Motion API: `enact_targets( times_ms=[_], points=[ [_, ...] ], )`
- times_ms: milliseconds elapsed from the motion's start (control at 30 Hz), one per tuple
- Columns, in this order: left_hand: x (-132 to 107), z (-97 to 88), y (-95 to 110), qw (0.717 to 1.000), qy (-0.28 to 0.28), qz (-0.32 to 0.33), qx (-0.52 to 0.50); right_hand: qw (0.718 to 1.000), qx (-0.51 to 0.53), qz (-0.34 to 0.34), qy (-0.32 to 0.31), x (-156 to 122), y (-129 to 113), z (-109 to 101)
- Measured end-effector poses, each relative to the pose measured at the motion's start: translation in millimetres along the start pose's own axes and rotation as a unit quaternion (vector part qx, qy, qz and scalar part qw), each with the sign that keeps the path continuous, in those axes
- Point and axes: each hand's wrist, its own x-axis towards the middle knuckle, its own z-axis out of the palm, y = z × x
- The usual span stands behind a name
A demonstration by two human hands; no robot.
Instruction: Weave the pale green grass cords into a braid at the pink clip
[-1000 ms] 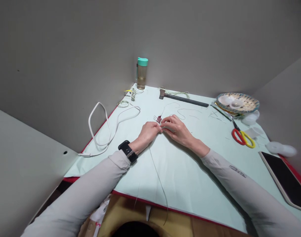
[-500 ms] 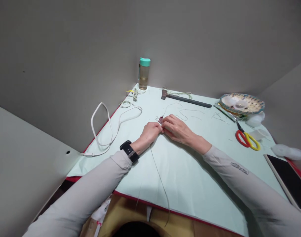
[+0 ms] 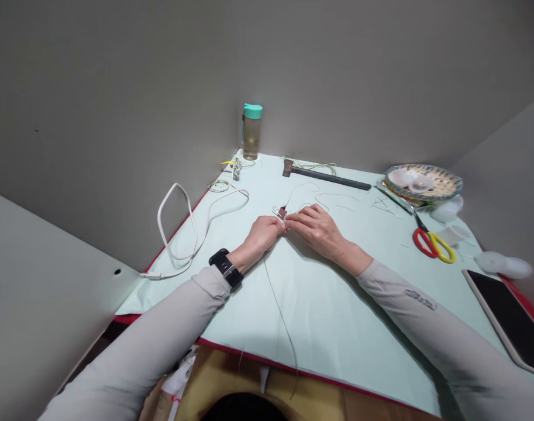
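My left hand (image 3: 267, 231) is closed in a pinch on a thin cord (image 3: 277, 299), which trails down over the table's front edge. Fingertip to fingertip with it, my right hand (image 3: 316, 227) is also pinched on the cord work. Right beyond the fingertips lies a small dark red binder clip (image 3: 282, 211) with wire handles. From the clip, thin cord runs away in loose curves across the cloth. The exact spot between the fingers is too small to make out.
A hammer (image 3: 328, 175) and a bottle (image 3: 251, 133) stand along the back. At left lies a white cable (image 3: 209, 219). Toward the right are scissors (image 3: 433, 244), a woven basket (image 3: 453, 186), plastic pieces (image 3: 503, 265) and a phone (image 3: 507, 316). Walls enclose the table.
My right fingers have straightened a little and shifted off the binder clip, so more of it shows. My left hand keeps its pinch. The whole view has shifted slightly.
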Motion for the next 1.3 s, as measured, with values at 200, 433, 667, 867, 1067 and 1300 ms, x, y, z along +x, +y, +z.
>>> enact_targets(
  times_ms=[200,433,667,867,1067,1300],
  points=[
    [-1,0.5,6,0.999,-0.007,-0.023,-0.035,1.0,0.013,-0.002,0.018,-2,1,4],
    [-1,1.7,9,0.998,0.008,-0.038,-0.055,0.999,0.021,0.02,0.044,-7,-3,9],
    [-5,0.2,12,0.997,-0.001,-0.041,-0.069,0.995,-0.019,0.033,0.093,-5,-8,8],
    [-3,1.0,11,0.997,0.002,-0.044,-0.065,0.997,-0.041,0.011,0.07,-4,-9,4],
    [-3,2.4,10,0.997,0.002,-0.043,-0.06,0.997,-0.044,0.005,0.056,-5,-19,-1],
    [-4,1.5,10,0.998,-0.014,-0.041,-0.049,0.998,0.005,0.028,0.049,-18,-40,-6]
  ],
)
